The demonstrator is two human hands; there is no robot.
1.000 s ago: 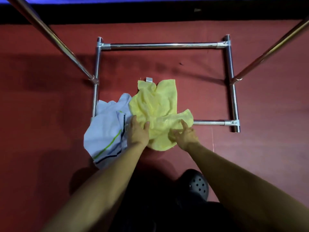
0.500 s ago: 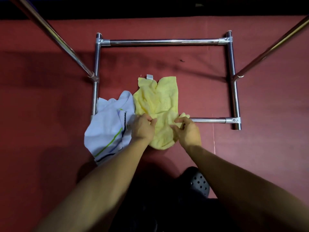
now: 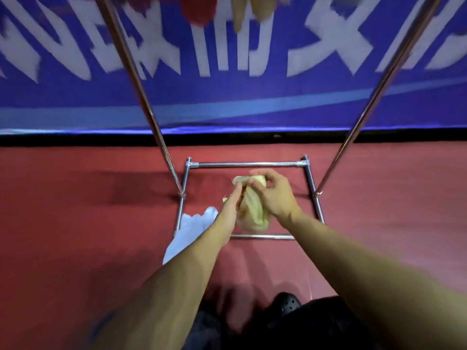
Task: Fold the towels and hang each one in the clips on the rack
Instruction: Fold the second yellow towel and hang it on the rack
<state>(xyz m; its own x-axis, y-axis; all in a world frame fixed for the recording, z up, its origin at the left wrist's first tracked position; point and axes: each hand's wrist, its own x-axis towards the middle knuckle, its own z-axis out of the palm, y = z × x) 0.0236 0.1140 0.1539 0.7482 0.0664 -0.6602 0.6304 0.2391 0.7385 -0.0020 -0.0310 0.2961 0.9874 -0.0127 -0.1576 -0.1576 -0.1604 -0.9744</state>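
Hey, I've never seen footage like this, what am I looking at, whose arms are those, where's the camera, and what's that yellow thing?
There is no machine here. The camera sits on a person's head and looks forward and down, so the two bare arms reaching out are their own. Both hands are bunched around a yellow towel, lifted off the red floor: the left hand holds its side, and the right hand has its grip curled round the top. A white towel lies on the floor, across the left bar of the metal rack base. Two shiny poles rise from that base. Behind is a blue banner with white lettering, blurred. A black shoe shows at the bottom.
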